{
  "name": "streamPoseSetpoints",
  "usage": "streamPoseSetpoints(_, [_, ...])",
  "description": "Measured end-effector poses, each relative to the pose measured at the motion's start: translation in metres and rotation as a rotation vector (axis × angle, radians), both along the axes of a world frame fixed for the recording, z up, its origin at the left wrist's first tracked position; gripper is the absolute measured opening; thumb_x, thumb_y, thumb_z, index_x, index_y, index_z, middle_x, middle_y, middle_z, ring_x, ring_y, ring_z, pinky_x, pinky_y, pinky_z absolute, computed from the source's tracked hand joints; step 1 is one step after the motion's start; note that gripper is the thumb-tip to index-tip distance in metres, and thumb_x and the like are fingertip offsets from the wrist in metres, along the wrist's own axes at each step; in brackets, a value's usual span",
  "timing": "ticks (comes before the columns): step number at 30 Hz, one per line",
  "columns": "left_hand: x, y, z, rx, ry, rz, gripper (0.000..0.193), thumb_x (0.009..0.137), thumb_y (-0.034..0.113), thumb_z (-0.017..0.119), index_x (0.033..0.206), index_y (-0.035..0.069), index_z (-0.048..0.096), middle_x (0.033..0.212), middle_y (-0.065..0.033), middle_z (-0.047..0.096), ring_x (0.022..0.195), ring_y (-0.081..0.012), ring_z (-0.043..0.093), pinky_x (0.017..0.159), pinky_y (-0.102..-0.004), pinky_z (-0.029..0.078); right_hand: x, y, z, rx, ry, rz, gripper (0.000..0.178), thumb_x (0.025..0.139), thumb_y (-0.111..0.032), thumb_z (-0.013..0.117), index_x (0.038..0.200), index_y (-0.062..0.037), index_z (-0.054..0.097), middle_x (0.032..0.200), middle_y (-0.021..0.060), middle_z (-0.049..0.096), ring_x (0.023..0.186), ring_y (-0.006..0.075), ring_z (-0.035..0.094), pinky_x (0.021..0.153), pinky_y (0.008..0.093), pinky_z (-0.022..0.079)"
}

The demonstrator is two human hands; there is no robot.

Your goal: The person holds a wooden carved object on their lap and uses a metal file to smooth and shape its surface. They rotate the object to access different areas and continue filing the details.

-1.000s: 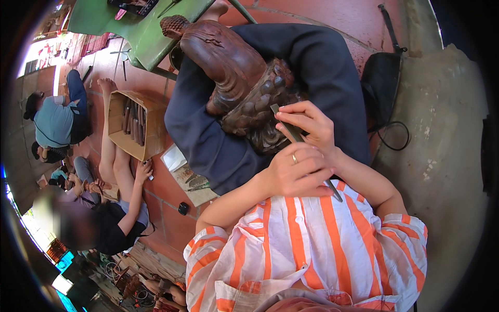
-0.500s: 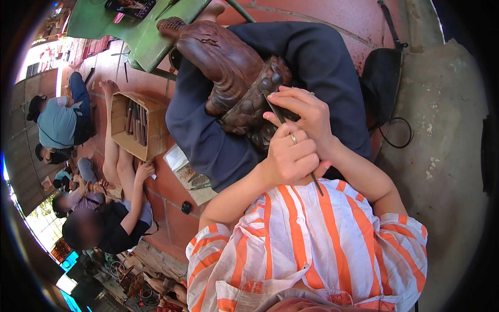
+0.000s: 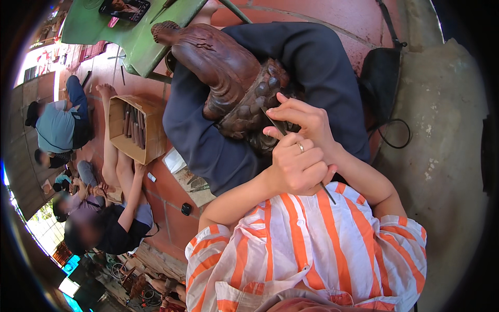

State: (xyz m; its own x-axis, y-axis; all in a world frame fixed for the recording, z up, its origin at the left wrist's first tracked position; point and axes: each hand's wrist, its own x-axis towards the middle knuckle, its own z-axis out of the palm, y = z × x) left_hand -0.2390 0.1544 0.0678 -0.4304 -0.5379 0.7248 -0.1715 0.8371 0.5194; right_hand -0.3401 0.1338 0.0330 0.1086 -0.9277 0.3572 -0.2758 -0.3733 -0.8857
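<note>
A dark brown carved wooden statue (image 3: 218,62) of a seated, robed figure lies tilted across my lap. Its knobbly head points to the far left, and the carved base (image 3: 247,117) faces my hands. My left hand (image 3: 299,164) is wrapped in a fist round a slim dark metal tool (image 3: 279,125), which looks like a file. The tool's back end pokes out below the fist, over my striped shirt. Nearer its tip, my right hand (image 3: 306,119) pinches it between thumb and stretched fingers. The pointed tip is at the base; whether it touches the wood, I cannot tell.
A green table or bench (image 3: 135,44) at the far left carries a phone (image 3: 125,9). A cardboard box (image 3: 148,125) of wooden-handled tools stands left of my knee, beside a seated person (image 3: 109,226). A flat board (image 3: 189,179) with small tools lies nearby; a black bag (image 3: 382,80) lies right.
My left fist has turned slightly and the tool's back end has swung right. My right fingers have shifted a little. The seated person's hand has moved; a small white item now lies on the floor.
</note>
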Motion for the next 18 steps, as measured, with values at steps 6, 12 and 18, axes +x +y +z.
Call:
streamPoseSetpoints(6, [-0.004, -0.011, -0.002, 0.007, -0.006, 0.002, 0.033, 0.061, 0.010, 0.074, 0.053, 0.010, 0.041, 0.053, -0.0026, 0.042, 0.046, -0.0200, 0.039, 0.050, -0.0331, 0.029, -0.004, -0.006, 0.011, 0.067, 0.041, -0.046, 0.032, 0.072, -0.024, 0.084, 0.095, -0.0046, 0.071, 0.089, 0.0125, 0.068, 0.085, 0.0320, 0.070, 0.068, 0.0367, 0.056])
streamPoseSetpoints(12, [-0.012, -0.020, -0.001, -0.014, 0.004, -0.011, 0.035, 0.058, 0.010, 0.074, 0.053, 0.010, 0.039, 0.052, -0.0028, 0.041, 0.044, -0.0195, 0.038, 0.050, -0.0313, 0.031, -0.007, -0.012, 0.014, 0.072, -0.002, -0.044, 0.031, 0.071, -0.020, 0.085, 0.093, -0.0043, 0.071, 0.087, 0.0099, 0.068, 0.081, 0.0302, 0.070, 0.075, 0.0351, 0.058])
streamPoseSetpoints(18, [-0.010, -0.009, 0.006, 0.015, -0.003, -0.036, 0.038, 0.054, 0.009, 0.074, 0.054, 0.010, 0.036, 0.053, -0.0022, 0.040, 0.044, -0.0180, 0.036, 0.049, -0.0308, 0.032, -0.009, -0.005, 0.006, 0.067, -0.026, 0.068, 0.031, 0.071, -0.021, 0.085, 0.092, -0.0044, 0.071, 0.088, 0.0096, 0.067, 0.082, 0.0297, 0.070, 0.080, 0.0347, 0.058])
